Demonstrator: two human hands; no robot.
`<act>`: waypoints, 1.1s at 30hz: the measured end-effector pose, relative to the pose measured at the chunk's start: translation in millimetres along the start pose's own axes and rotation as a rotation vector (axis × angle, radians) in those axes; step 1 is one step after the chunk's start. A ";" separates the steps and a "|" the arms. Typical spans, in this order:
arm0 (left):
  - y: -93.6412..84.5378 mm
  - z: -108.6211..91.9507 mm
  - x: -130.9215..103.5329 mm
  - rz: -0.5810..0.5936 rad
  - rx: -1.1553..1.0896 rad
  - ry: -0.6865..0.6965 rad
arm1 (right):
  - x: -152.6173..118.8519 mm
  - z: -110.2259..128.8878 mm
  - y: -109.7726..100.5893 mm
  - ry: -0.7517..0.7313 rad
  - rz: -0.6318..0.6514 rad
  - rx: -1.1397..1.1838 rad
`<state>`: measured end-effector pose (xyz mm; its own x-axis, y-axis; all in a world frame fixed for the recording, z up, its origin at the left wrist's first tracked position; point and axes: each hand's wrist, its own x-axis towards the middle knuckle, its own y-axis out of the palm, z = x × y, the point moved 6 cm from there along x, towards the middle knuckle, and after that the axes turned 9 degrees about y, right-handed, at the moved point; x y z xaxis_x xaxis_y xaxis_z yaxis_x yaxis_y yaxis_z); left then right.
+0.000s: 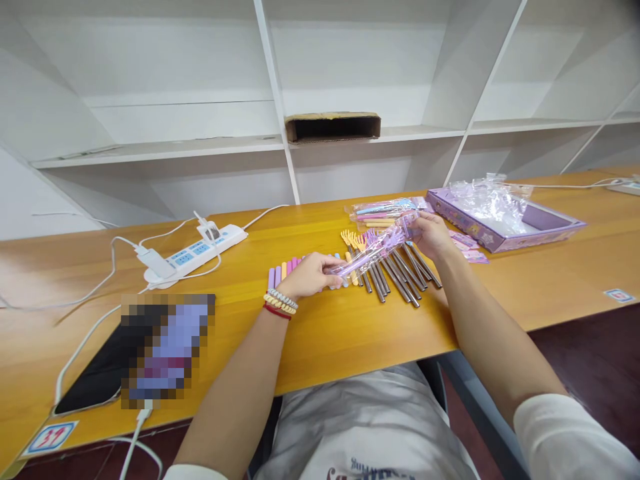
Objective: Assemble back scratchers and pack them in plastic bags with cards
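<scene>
A clear plastic packet [373, 253] with a purple claw-ended stick inside is stretched between my hands. My left hand [315, 275] pinches its lower left end, and my right hand [431, 233] grips its upper right end. Beneath the packet, metal rods with yellow, pink and purple claw heads [400, 277] lie fanned out on the table. A row of coloured handles [284, 270] sits beside and partly behind my left hand. Several filled packets [385, 208] are stacked behind the packet I hold.
At the right is a purple box [500, 233] with crumpled clear bags [495, 200], pink cards [467, 247] near it. On the left are a power strip [195, 257] with cables and a dark tablet [110, 363]. Shelves [200, 150] holding a cardboard box [333, 128] stand behind.
</scene>
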<state>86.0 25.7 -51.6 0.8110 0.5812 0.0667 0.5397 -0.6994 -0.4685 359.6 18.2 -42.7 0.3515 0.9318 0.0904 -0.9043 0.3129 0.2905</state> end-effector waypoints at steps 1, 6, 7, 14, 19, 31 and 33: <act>-0.2 0.0 -0.1 -0.004 0.000 -0.002 | 0.1 0.0 0.8 -0.004 0.009 0.001; -0.2 -0.7 -0.8 -0.010 -0.019 -0.013 | 1.0 -1.0 -2.2 0.001 -0.041 -0.004; -0.2 -0.7 -0.7 -0.011 -0.024 -0.014 | 0.9 -1.1 -1.6 0.003 -0.033 -0.007; -0.1 0.3 0.3 -0.001 -0.034 0.001 | -0.6 0.0 -0.8 0.010 -0.045 -0.028; -0.4 0.1 0.4 -0.010 -0.029 0.008 | 0.4 -1.2 -1.1 -0.012 -0.023 -0.037; -3.5 -1.7 -1.7 -0.096 -0.030 -0.001 | -5.1 3.8 6.8 -0.056 0.170 -0.014; -6.6 0.3 -1.1 -0.175 -0.042 -0.011 | -5.1 5.8 4.8 -0.048 0.162 -0.024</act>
<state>81.5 29.7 -48.8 0.7016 0.6998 0.1339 0.6814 -0.6041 -0.4131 354.9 13.9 -36.2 0.2117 0.9608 0.1793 -0.9552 0.1645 0.2462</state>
